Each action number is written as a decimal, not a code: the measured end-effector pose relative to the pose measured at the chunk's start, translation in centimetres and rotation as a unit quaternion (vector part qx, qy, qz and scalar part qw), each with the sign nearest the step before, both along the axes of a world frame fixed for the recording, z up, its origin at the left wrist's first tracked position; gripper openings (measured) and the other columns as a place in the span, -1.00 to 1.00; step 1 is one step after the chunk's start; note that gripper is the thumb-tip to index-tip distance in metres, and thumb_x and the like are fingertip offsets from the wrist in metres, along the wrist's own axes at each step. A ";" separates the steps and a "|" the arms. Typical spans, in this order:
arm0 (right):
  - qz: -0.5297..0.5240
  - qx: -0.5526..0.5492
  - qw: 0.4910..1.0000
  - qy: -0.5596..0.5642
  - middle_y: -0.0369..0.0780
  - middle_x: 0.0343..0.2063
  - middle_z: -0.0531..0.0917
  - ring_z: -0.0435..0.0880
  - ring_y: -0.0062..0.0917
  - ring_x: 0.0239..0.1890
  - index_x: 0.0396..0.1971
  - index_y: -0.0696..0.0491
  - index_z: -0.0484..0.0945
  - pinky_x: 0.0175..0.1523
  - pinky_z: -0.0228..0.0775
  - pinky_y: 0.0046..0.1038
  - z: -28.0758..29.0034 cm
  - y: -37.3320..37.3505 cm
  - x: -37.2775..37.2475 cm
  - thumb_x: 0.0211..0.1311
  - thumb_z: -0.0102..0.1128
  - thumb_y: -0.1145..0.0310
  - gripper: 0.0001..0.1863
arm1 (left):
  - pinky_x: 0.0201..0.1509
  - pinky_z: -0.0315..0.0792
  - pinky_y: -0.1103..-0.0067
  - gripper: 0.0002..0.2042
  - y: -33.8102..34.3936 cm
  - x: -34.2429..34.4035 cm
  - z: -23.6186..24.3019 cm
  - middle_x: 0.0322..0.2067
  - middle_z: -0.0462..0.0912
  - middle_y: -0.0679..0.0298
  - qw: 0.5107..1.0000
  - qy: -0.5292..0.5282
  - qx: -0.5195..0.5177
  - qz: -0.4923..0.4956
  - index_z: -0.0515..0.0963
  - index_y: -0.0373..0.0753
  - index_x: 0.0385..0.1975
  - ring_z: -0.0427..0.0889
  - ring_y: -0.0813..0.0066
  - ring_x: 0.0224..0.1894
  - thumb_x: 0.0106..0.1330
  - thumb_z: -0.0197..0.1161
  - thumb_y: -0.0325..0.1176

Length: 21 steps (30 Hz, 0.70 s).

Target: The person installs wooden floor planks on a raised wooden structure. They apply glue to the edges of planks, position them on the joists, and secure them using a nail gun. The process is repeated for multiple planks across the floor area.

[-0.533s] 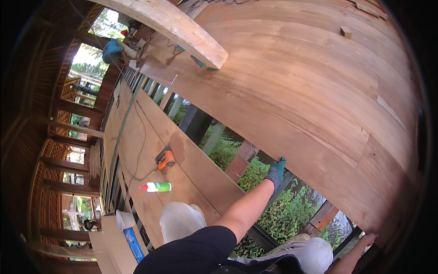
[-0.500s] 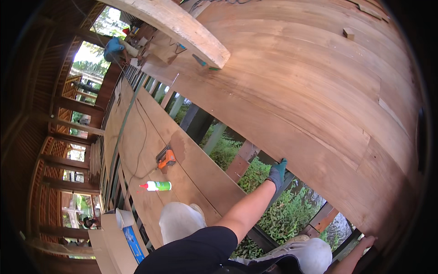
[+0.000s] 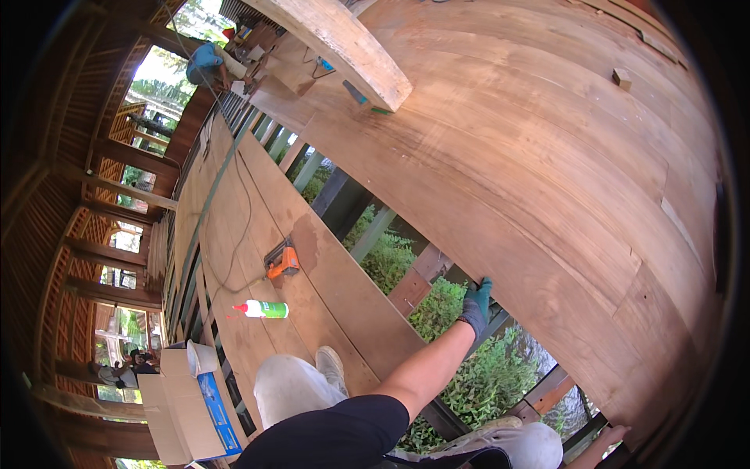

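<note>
A long brown floorboard (image 3: 469, 227) borders an open gap in the floor. My left hand (image 3: 477, 303), in a dark green and grey glove, grips the board's edge with the thumb on top; its other fingers are mostly hidden below. At the near right, my bare right hand (image 3: 616, 434) holds the same board near its end, fingers partly hidden. Across the gap, an orange nail gun (image 3: 283, 262) lies on the laid boards (image 3: 328, 266). Beside it a white and green glue bottle (image 3: 264, 309) with a red cap lies on its side.
Green plants (image 3: 469, 375) and steel joists (image 3: 373, 233) show through the gap. A thick wooden post (image 3: 351, 59) stands ahead. An open cardboard box (image 3: 176, 414) is at lower left. A cable (image 3: 248, 223) crosses the boards. Another person (image 3: 207, 62) crouches at the far left.
The view has shifted slightly, with more of the cardboard box and my shoe showing. Both hands stay on the floorboard's edge.
</note>
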State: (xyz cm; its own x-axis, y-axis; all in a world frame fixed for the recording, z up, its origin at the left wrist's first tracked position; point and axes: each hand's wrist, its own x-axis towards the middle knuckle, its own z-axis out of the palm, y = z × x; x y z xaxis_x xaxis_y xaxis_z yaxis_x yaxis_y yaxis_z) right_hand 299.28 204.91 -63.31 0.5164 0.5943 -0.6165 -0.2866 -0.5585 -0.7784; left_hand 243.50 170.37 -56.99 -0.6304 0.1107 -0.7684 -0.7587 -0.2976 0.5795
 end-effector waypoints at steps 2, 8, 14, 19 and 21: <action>-0.008 0.005 1.000 -0.019 0.03 0.29 0.37 0.43 -0.18 0.26 0.30 0.43 0.17 0.40 0.24 -0.19 0.2 -0.3 -0.5 0.52 -0.14 -0.05 -0.24 | -0.07 0.62 0.27 -0.66 0.0 -0.2 0.7 0.02 0.55 0.28 1.000 -0.009 0.000 0.002 0.40 -0.05 0.13 0.59 0.33 -0.01 0.43 0.21 -0.17; 0.028 0.003 0.998 -0.049 0.03 0.35 0.31 0.37 -0.20 0.32 0.34 0.42 0.12 0.46 0.13 -0.24 0.2 -0.2 0.9 0.55 -0.21 -0.01 -0.26 | -0.15 0.65 0.28 -0.65 0.4 -0.3 0.9 0.01 0.56 0.26 0.998 0.020 -0.054 -0.035 0.39 -0.03 0.14 0.61 0.33 -0.05 0.43 0.21 -0.14; 0.043 0.006 0.998 -0.041 0.04 0.28 0.34 0.37 -0.22 0.25 0.27 0.41 0.19 0.36 0.14 -0.23 0.0 -0.7 0.1 0.54 -0.22 0.01 -0.30 | -0.28 0.66 0.46 -0.66 0.6 -0.3 0.2 -0.13 0.65 0.18 0.997 0.010 -0.072 -0.024 0.48 -0.23 0.04 0.69 0.40 -0.20 0.41 0.22 -0.15; 0.053 0.001 0.998 -0.037 0.04 0.19 0.39 0.42 -0.23 0.11 0.20 0.39 0.23 0.22 0.22 -0.23 0.6 -2.0 -1.9 0.52 -0.18 0.04 -0.36 | -0.25 0.67 0.40 -0.64 1.7 -0.2 3.2 -0.17 0.66 0.20 0.993 0.054 -0.107 0.014 0.47 -0.22 0.04 0.69 0.36 -0.28 0.44 0.17 -0.10; 0.055 -0.007 0.997 -0.044 0.04 0.15 0.41 0.45 -0.24 0.06 0.17 0.38 0.25 0.16 0.25 -0.23 1.0 -2.3 -1.8 0.51 -0.16 0.05 -0.38 | -0.25 0.67 0.39 -0.63 2.0 0.0 4.9 -0.17 0.66 0.21 0.995 -0.031 -0.096 0.019 0.47 -0.22 0.05 0.69 0.34 -0.29 0.45 0.15 -0.08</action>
State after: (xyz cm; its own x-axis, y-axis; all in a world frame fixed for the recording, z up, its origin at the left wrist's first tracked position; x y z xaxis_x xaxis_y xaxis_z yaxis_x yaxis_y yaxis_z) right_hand 297.49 202.59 -62.31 0.5013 0.6422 -0.5799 -0.1531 -0.5938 -0.7899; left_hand 243.51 172.41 -52.12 -0.5812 -0.0649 -0.8112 -0.7858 -0.2142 0.5802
